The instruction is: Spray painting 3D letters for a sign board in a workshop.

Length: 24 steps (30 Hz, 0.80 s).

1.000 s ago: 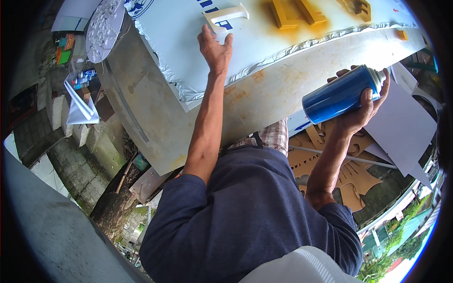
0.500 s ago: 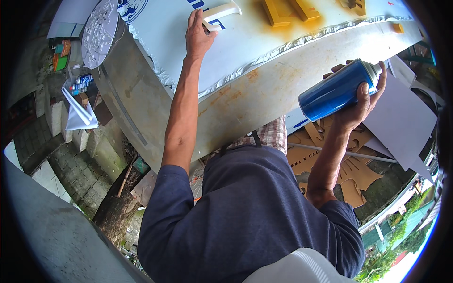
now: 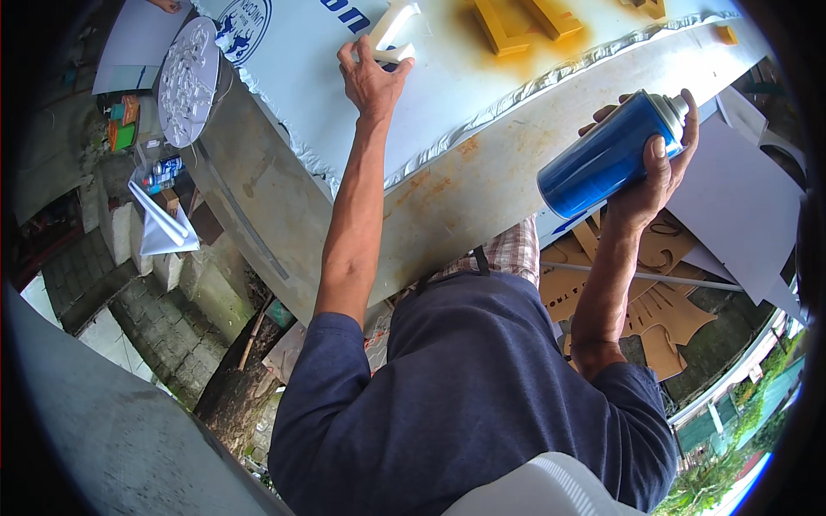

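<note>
My left hand point(image 3: 376, 84) reaches over the covered table and grips a white letter-shaped piece point(image 3: 391, 33) by its near end, fingers on one side and thumb on the other. The piece rests on, or just above, a pale printed sheet point(image 3: 344, 120) with blue print. In my right hand point(image 3: 650, 176) is a blue spray can point(image 3: 594, 159), held tilted over the table's near edge with its nozzle end up and to the right. My forefinger is by the nozzle. Beyond the white piece lie yellow-painted letter pieces point(image 3: 499, 30), with yellow overspray around them.
The metal table point(image 3: 439, 172) has a small yellow block point(image 3: 727, 35) at its far right. A round white panel point(image 3: 188, 82) with raised shapes stands at the left. Brown cut-out boards point(image 3: 662, 314) and white sheets point(image 3: 731, 198) lie below right. Another person's hand point(image 3: 165, 4) shows at top left.
The white piece has turned to stand steeper in the picture, with my left hand turning along. My right hand keeps the spray can in nearly the same place. The view has shifted slightly.
</note>
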Each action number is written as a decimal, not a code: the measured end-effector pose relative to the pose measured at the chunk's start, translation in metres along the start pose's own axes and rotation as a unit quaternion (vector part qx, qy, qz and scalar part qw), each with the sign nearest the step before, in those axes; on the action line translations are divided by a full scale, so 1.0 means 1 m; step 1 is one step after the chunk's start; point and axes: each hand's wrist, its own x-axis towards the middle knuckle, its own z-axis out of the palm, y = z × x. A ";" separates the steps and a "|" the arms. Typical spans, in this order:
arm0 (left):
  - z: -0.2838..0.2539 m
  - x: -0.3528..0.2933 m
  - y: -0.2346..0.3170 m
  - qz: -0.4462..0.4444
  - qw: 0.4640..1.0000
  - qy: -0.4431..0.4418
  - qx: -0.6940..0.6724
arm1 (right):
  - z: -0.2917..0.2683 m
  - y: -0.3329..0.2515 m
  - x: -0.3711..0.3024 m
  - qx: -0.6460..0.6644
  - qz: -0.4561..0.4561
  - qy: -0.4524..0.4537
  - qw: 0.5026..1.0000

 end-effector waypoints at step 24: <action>-0.022 -0.045 -0.039 0.045 0.991 0.103 -0.070 | -0.011 -0.005 0.022 0.047 -0.009 0.013 0.999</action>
